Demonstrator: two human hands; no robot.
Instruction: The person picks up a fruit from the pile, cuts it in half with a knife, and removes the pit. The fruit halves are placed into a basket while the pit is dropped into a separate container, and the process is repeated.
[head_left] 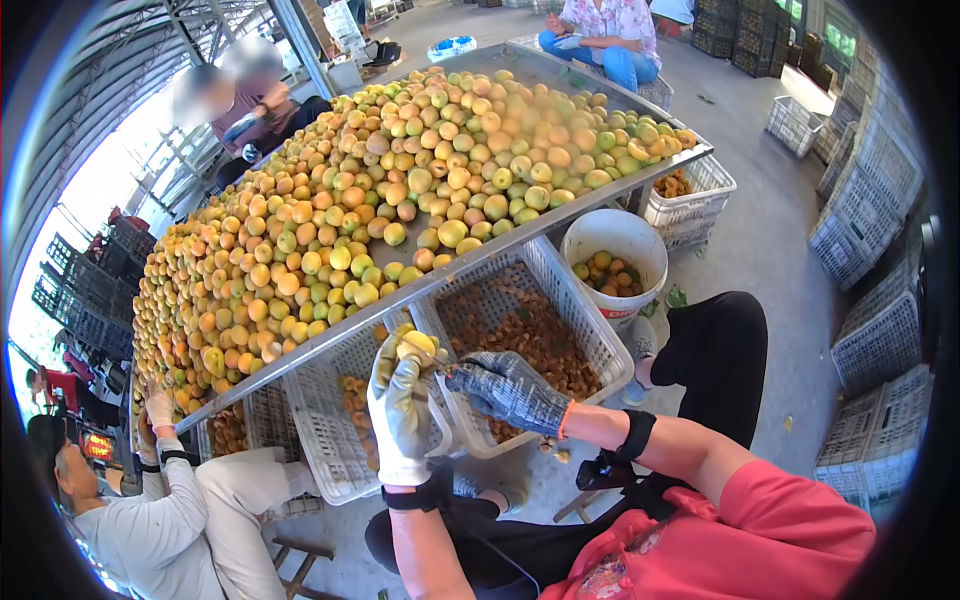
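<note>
My left hand, in a white glove with a stained palm, grips a yellow apricot between thumb and fingers, in front of the table edge. Close by on the right, my right hand wears a dark grey knit glove. Its fingers are closed, pointing toward the apricot; whatever they hold is too small to make out. Beneath both hands stands a white plastic crate with brown apricot pits in it. Another white crate, holding orange fruit pieces, is to the left.
A metal-edged sorting table carries a large heap of apricots. On the right are a white bucket of fruit and stacked crates. A co-worker in grey reaches to the heap at left; other people sit across the table.
</note>
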